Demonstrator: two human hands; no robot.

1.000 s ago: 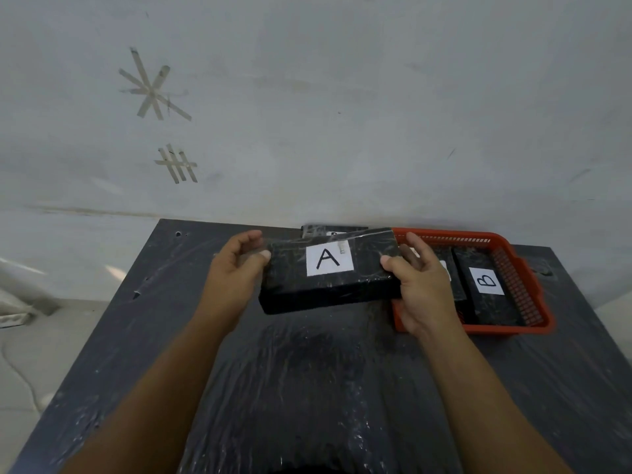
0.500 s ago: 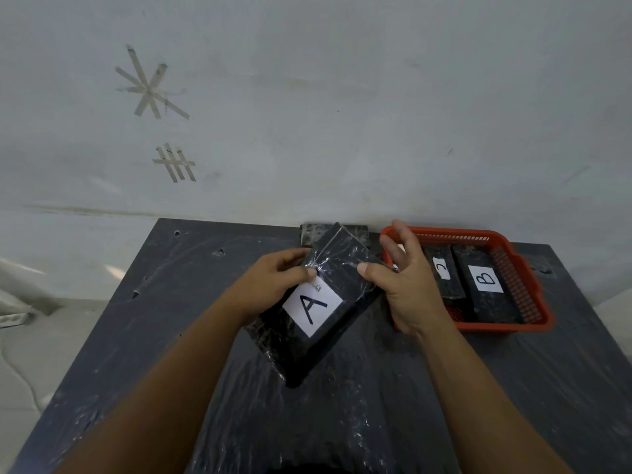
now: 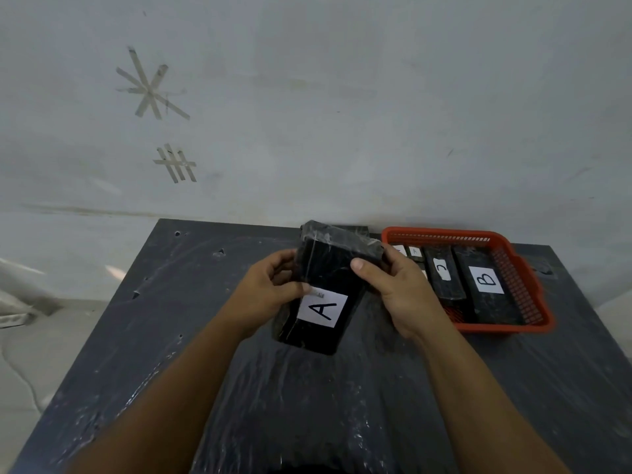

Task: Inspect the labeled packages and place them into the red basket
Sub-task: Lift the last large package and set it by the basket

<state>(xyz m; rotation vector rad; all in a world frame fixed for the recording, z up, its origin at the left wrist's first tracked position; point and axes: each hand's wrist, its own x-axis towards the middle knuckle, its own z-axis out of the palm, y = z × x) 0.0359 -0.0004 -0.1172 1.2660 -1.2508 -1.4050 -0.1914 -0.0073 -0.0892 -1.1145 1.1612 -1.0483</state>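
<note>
Currently inspection step, as I read it: package A [image 3: 321, 292] is held up over the table [image 3: 191, 302], tilted, far end raised, label facing the camera. Left hand [image 3: 270, 295] holds its left edge, thumb lying beside the label corner; the grip is closed around the package. Right hand [image 3: 400, 292] grasps the upper right edge, thumb on the top face, fingers behind. Black wrap looks glossy, so it is probably slick. Basket [image 3: 526, 278] sits just right of the right hand, on the table; inside lie package B [image 3: 485, 289], a narrower one marked with what reads as C [image 3: 443, 275], and bits of labels further left, unreadable. Judgement: placing not yet done for A. Next move calls for carrying it right, over the near rim, and finding a free slot, which looks tight on the left side.
</note>
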